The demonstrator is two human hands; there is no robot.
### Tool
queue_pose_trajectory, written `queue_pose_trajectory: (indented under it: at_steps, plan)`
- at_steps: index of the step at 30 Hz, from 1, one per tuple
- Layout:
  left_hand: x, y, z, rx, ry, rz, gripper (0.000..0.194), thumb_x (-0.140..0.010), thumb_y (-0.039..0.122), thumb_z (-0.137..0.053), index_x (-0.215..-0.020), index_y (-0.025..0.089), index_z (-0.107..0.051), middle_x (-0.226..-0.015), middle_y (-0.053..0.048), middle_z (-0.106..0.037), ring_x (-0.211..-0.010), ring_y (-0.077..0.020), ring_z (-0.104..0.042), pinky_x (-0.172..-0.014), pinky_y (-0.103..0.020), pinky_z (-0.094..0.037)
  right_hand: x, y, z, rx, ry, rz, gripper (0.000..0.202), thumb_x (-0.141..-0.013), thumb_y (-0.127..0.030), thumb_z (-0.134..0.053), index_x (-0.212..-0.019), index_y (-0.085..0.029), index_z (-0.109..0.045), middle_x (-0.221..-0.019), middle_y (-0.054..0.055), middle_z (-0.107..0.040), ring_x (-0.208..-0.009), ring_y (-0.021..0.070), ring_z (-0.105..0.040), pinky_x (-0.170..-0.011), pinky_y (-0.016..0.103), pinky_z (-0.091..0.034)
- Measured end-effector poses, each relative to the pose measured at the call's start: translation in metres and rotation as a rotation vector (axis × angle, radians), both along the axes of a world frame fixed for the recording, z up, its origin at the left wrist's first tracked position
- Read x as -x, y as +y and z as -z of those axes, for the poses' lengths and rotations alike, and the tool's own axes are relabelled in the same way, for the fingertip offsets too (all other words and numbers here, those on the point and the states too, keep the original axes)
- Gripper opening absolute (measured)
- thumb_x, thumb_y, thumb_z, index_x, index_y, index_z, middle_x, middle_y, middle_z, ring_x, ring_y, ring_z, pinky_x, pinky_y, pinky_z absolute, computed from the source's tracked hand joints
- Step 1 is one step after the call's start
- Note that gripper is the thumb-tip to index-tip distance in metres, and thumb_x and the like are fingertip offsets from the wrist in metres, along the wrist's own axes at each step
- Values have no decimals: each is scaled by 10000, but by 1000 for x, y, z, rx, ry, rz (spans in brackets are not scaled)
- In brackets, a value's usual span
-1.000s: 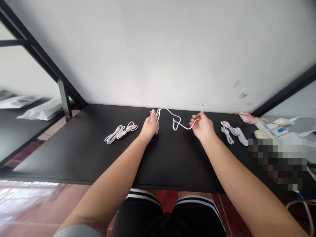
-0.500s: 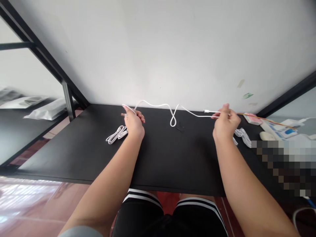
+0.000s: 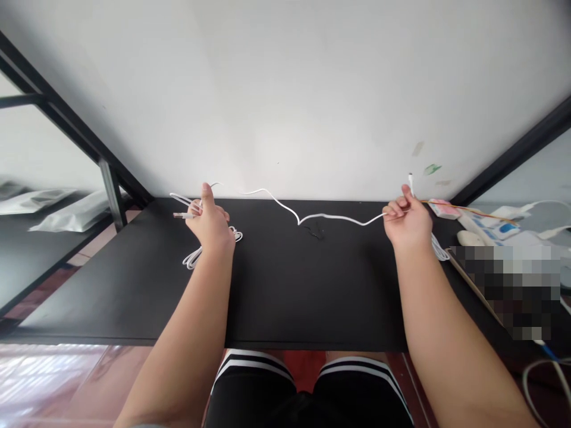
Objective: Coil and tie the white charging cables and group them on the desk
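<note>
A white USB cable stretches loosely between my two hands above the black table. My left hand is closed round one end, with a flat USB plug and a loop of cord sticking out to its left. The other end is in my closed right hand, its small plug pointing up past the thumb. Beneath my left hand lies a coiled white cable, partly hidden by the wrist. Another bundled white cable lies behind my right wrist.
Thin black ties lie mid-table. At the right are a pink-and-white box, a pale mouse, a yellow-red cord and a blurred-out area. Plastic bags lie on the left surface beyond the black frame.
My left hand has moved left, drawing the cable wider, and the small loop in its middle has opened out. In my right hand the plug has turned from pointing left to pointing up.
</note>
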State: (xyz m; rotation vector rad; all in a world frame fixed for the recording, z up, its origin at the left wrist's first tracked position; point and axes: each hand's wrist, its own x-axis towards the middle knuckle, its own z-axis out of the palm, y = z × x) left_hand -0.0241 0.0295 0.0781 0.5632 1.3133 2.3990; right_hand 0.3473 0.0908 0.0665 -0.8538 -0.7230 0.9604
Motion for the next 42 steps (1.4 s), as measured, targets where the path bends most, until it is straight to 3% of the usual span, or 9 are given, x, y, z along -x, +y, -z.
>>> queue_pose_trajectory:
  at_steps: [4, 9, 15, 20, 24, 29, 33, 37, 42]
  plan:
    - [2, -4, -4, -23, -24, 68, 491, -919, 592, -481, -635, 236, -297, -509, 71, -290, -386, -80, -347, -364, -239, -287, 5, -2, 6, -80, -334, 401, 232, -917, -446, -542, -835, -229, -533, -536, -97, -344, -393, 88, -369, -389, 209, -360]
    - [21, -9, -10, -40, -257, 69, 524, -962, 615, -336, -626, 221, -255, -524, 60, -294, -392, -69, -326, -376, -230, -286, -15, 5, 7, -97, -128, 592, 87, -899, -321, -417, -842, -258, -435, -587, -73, -452, -438, 120, -443, -428, 242, -430]
    - [-3, -1, -3, 147, -92, 368, 529, -869, 651, -468, -640, 239, -228, -510, 76, -215, -363, -73, -274, -357, -251, -223, -5, -1, 2, 123, 111, 264, 40, -834, -239, -464, -814, -245, -429, -538, -109, -225, -386, 84, -182, -352, 188, -199]
    - [-35, -11, -1, 199, -24, 945, 433, -848, 615, -486, -692, 236, -344, -545, 86, -235, -358, -58, -135, -342, -240, -147, 55, -33, -7, -3, -37, -335, 229, -896, -479, -586, -959, -269, -523, -550, -111, -186, -422, 84, -119, -383, 201, -141]
    - [-46, -19, 4, 151, -42, 1122, 269, -877, 485, -513, -833, 219, -499, -585, 84, -273, -381, -57, -162, -349, -221, -218, 85, -56, -9, 40, -98, -684, 294, -915, -546, -579, -956, -256, -554, -566, -100, -188, -439, 75, -120, -410, 207, -128]
    - [-54, -15, 21, 231, 264, 1097, 448, -918, 546, -536, -1109, 158, -654, -650, 48, -401, -460, -74, -356, -426, -237, -377, 99, -62, 1, 49, -208, -783, 357, -927, -573, -563, -916, -218, -594, -576, -92, -246, -441, 57, -148, -412, 208, -130]
    - [-58, -12, 30, 316, 485, 1030, 518, -952, 571, -469, -1182, 176, -713, -986, -90, -669, -875, -182, -618, -677, -282, -512, 105, -59, 12, 23, -325, -776, 356, -941, -562, -553, -912, -212, -608, -585, -81, -308, -450, 59, -212, -410, 206, -182]
    - [-59, -14, 32, 233, 504, 1128, 493, -990, 547, -404, -1280, 260, -682, -1423, -71, -589, -1313, -277, -510, -943, -362, -492, 108, -59, 19, 0, -429, -836, 374, -962, -567, -507, -938, -211, -621, -579, -76, -336, -450, 63, -243, -418, 215, -232]
    - [-58, -17, 32, 151, 423, 1275, 481, -991, 546, -409, -1382, 337, -597, -1569, -28, -439, -1467, -308, -349, -1064, -444, -431, 109, -60, 21, -37, -495, -844, 385, -975, -562, -484, -948, -206, -627, -578, -73, -345, -463, 67, -266, -432, 218, -246]
